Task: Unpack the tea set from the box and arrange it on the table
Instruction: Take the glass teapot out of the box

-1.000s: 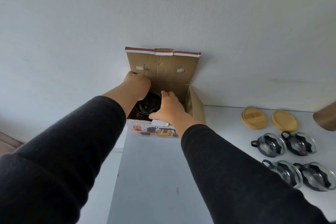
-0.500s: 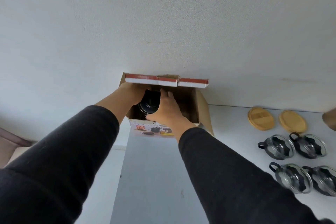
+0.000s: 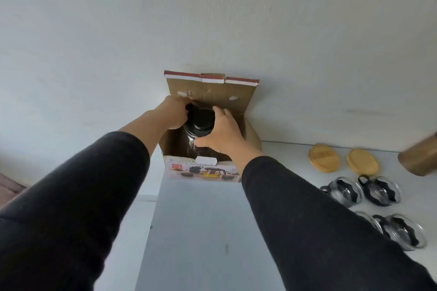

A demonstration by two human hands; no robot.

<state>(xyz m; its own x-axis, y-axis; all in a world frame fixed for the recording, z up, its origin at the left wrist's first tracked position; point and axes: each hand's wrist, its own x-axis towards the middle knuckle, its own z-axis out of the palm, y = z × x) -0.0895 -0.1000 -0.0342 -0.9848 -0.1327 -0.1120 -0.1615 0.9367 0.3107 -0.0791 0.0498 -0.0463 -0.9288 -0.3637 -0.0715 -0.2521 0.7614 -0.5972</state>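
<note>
An open cardboard box [image 3: 203, 170] with a printed tea-set picture stands at the table's far left, its lid flap against the wall. A glass teapot with a black lid [image 3: 199, 123] sits half out of the box top. My left hand [image 3: 173, 113] grips the teapot's black handle on the left side. My right hand [image 3: 222, 133] clasps the teapot's right side under the lid. Its lower body is hidden inside the box.
On the white table [image 3: 201, 231] to the right lie two round wooden coasters [image 3: 324, 159], [image 3: 362, 164] and several glass cups with black holders [image 3: 341, 191]. A brown cylinder [image 3: 419, 158] pokes in at the right edge. The wall is close behind.
Both hands have raised the teapot from deep in the box until its lid stands above the rim. The lid flap has swung back up against the wall.
</note>
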